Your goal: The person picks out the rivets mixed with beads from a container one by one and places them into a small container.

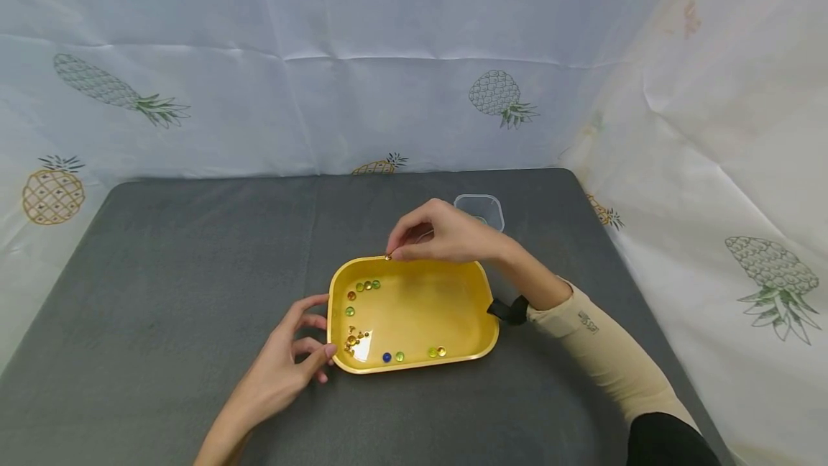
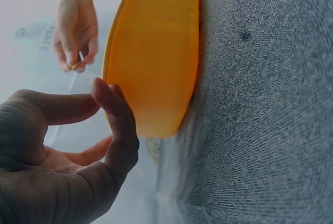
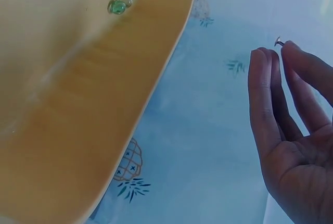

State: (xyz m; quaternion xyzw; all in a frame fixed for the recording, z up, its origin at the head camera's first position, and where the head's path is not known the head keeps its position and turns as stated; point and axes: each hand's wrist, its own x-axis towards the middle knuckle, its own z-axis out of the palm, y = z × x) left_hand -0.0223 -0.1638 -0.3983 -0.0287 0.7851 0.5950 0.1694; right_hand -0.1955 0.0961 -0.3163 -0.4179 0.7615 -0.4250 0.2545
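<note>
A shallow yellow tray (image 1: pixel 420 308) lies in the middle of the table. At its left end my left hand (image 1: pixel 284 362) grips the rim, thumb on the near corner and fingers along the outer side. Above the far rim, my right hand (image 1: pixel 453 232) pinches a small gold thumbtack (image 3: pixel 279 42) between thumb and fingertips. Inside the tray, several green and amber marbles (image 1: pixel 368 285) line the far left corner. Gold thumbtacks (image 1: pixel 352 341) cluster in the near left corner. A blue marble (image 1: pixel 387 357) and a few others lie along the near side.
Behind the right hand stands a clear plastic container (image 1: pixel 479 205), partly hidden; its contents are hard to make out. A black strap (image 1: pixel 507 311) hangs from the right wrist over the tray's right end. Grey cloth (image 1: pixel 194 293) covers the table, with a pineapple-print curtain (image 1: pixel 388 106) behind.
</note>
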